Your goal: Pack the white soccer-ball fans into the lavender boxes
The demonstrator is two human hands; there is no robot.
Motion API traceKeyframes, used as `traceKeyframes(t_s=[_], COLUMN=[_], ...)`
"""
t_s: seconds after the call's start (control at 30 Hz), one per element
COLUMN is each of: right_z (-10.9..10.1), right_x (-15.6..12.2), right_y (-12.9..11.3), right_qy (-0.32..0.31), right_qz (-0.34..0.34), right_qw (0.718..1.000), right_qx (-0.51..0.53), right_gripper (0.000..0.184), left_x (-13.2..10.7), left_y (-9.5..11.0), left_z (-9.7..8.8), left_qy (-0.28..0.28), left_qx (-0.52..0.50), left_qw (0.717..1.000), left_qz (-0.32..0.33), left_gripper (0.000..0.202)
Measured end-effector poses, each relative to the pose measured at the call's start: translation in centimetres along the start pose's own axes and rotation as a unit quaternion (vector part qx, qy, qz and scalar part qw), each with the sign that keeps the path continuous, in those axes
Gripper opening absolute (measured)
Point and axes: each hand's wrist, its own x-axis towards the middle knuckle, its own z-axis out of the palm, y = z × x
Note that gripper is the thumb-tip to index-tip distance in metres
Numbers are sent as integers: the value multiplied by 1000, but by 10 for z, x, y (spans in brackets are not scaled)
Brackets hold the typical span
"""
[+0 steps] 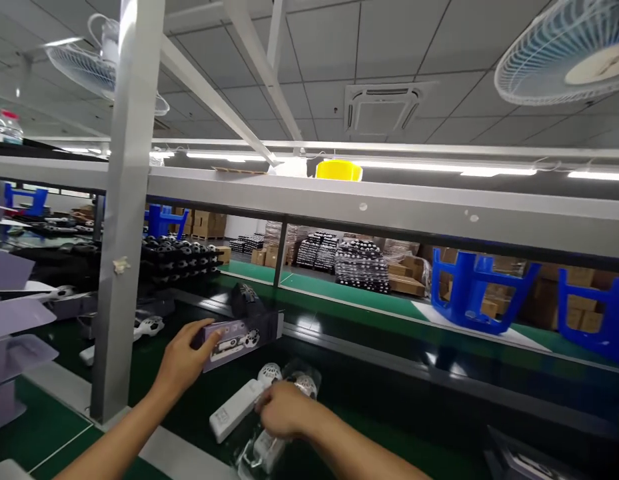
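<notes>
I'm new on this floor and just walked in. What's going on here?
A person stands at a dark conveyor belt. Their left hand holds up a printed retail box, and their right hand is on white oblong devices with domed mesh ends, near clear plastic wrapping. Beyond the belt stand upturned blue stools and cardboard cartons.

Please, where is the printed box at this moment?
In the head view, the printed box is held in the left hand, left of centre, just above the white oblong item near the right hand.
</notes>
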Motion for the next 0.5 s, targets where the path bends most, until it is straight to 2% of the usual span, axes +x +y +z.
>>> traceKeyframes(t_s=[0.07,0.13,0.23,0.3,0.37,0.43,0.5], right_z=[2,-5,-14,-21,-39,-67,-93], right_x=[13,10,-19,-45,-70,-92,-114], right_y=[0,20,64,90,109,122,131], right_qy=[-29,-77,-103,-85,-13,118,229], right_qz=[-9,-9,2,-1,-5,27,85], right_qw=[979,936,897,875,893,913,905], right_qx=[-199,-342,-430,-477,-451,-390,-349], right_gripper=[44,63,82,82,65,48,45], left_x=[1,2,2,3,4,2,-10], left_y=[-5,-7,3,21,47,79,109], left_z=[-7,-10,-7,-6,-7,-7,-2], left_qy=[14,11,-26,-66,-119,-179,-229], left_qx=[-2,-6,-19,-27,-47,-80,-123], left_qw=[1000,998,995,994,989,977,961], left_qz=[-28,-63,-97,-89,-78,-88,-96], left_gripper=[59,58,54,55,60,72,80])
